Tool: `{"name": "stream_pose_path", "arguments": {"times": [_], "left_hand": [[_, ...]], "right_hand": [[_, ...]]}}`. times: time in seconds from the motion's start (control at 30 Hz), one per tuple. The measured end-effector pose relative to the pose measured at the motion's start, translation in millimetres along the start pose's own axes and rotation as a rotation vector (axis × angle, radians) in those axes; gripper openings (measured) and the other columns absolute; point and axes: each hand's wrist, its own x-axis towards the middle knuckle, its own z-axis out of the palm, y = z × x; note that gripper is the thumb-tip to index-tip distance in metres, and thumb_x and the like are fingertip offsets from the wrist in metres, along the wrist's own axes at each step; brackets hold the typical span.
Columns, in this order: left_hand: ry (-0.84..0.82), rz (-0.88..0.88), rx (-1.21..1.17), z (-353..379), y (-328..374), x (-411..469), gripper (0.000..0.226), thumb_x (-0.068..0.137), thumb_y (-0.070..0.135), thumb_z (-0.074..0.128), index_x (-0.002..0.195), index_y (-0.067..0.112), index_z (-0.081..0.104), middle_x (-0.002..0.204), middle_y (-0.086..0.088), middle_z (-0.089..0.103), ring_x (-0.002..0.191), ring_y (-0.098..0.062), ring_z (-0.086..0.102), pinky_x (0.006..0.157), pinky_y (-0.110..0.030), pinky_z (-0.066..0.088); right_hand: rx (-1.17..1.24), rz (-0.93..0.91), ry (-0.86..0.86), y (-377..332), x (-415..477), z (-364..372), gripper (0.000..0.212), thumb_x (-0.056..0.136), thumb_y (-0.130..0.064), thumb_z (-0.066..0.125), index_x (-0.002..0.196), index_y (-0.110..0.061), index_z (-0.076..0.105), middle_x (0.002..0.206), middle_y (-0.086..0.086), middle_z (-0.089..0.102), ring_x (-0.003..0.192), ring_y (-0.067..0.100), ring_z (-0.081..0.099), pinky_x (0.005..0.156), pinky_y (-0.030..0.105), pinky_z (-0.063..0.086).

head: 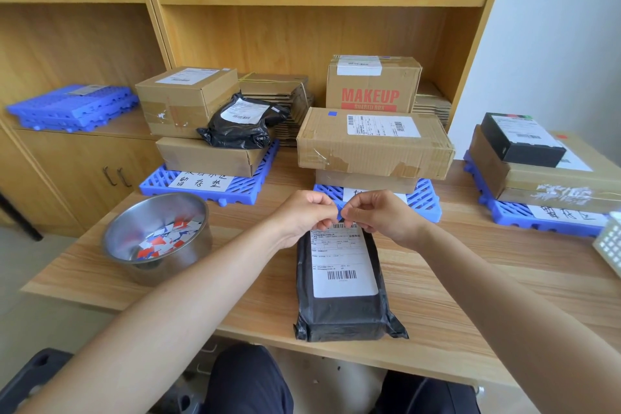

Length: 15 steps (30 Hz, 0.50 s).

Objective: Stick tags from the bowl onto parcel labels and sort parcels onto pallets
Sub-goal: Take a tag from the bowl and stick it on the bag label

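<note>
Centrally, on the worktop [235, 296]: one black parcel [341, 316], lying flat, long axis running away from the person, white label [342, 265] face up on its far half. Left grip [302, 217] and right grip [381, 215] were together just above the label's far edge, fingers curled, thumb and forefinger of each pinched on one small blue tag [341, 213], mostly hidden by the fingertips; whether it touched the label could not be told.

Bowl [193, 255], steel, stood left of the parcel near the worktop's left edge, holding loose tags [161, 240] in red, blue and white.

Left pallet [245, 186], blue, at the rear of the worktop: flat box [205, 158], with a second box [181, 101] and a black bag [235, 131] stacked on it.

Middle pallet [428, 200], just behind the grips: lower box [363, 183] and upper box [373, 148], the upper bearing a blue square [332, 113] beside its label.

Right pallet [517, 217]: brown boxes [544, 181], a black box [521, 141] on top, a red square [562, 137] beneath it.

Spare pallets [67, 107] lay stacked on the cabinet [84, 158], far left.
</note>
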Motion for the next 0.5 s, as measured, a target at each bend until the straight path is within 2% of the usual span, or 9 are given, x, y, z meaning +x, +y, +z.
{"name": "stream_pose_path", "arguments": {"times": [0.13,0.3,0.4,0.5], "left_hand": [[-0.004,-0.034,-0.069,1.7,-2.0,1.3,0.024,0.079,-0.008,0.065,0.066,0.011,0.064,0.063,-0.006,0.061,0.063,-0.015,0.054,0.065,-0.026,0.044],[-0.031,-0.05,-0.145,1.4,-1.8,2.3,0.019,0.082,-0.007,0.067,0.072,0.009,0.066,0.083,-0.019,0.065,0.062,-0.012,0.056,0.063,-0.022,0.047],[-0.084,-0.043,-0.247,-1.0,-2.7,0.8,0.011,0.083,-0.007,0.068,0.081,0.004,0.07,0.086,-0.018,0.068,0.066,-0.013,0.059,0.067,-0.024,0.049],[-0.092,-0.05,-0.321,-2.4,-6.6,-0.1,0.006,0.087,-0.005,0.067,0.089,0.0,0.07,0.086,-0.016,0.072,0.069,-0.015,0.061,0.069,-0.025,0.052]], "right_hand": [[-0.004,0.007,0.002,2.6,1.5,-0.2,0.02,0.094,-0.022,0.07,0.093,-0.002,0.071,0.08,0.004,0.072,0.059,0.008,0.044,0.061,0.026,0.037],[0.049,0.016,-0.005,3.0,3.8,-1.5,0.021,0.094,-0.02,0.07,0.096,0.0,0.071,0.083,0.007,0.072,0.06,0.01,0.046,0.059,0.022,0.04],[0.15,0.029,-0.011,4.1,5.7,-3.6,0.023,0.094,-0.015,0.069,0.098,0.007,0.067,0.084,0.011,0.07,0.06,0.012,0.043,0.055,0.023,0.036],[0.162,0.024,0.025,5.0,5.0,-1.7,0.018,0.094,-0.015,0.069,0.098,0.002,0.067,0.081,0.007,0.068,0.06,0.014,0.043,0.055,0.025,0.035]]}}
